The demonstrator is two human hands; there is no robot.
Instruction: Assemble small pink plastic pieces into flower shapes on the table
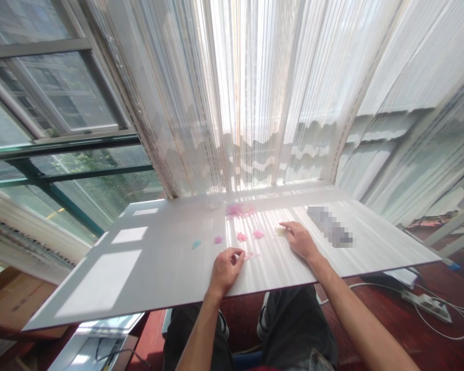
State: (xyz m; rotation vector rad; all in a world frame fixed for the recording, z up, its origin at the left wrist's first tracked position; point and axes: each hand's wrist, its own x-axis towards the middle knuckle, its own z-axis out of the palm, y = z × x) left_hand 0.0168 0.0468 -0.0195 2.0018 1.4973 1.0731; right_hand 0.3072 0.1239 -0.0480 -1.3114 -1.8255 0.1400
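My left hand rests low over the white table, thumb and index finger pinched together. Whatever lies between those fingertips is too small to make out. Right beside them is a loose scatter of small pale pink pieces. My right hand reaches in from the right with its index finger stretched over a small pale yellow pile. Between the hands sit a red-pink pile and a pink pile. Further left are a purple pile and a teal pile.
A larger spread of mixed pink pieces lies farther back, near a clear object. A blurred-out flat item lies to the right. Sheer curtains hang behind the table. A power strip with cables is on the floor.
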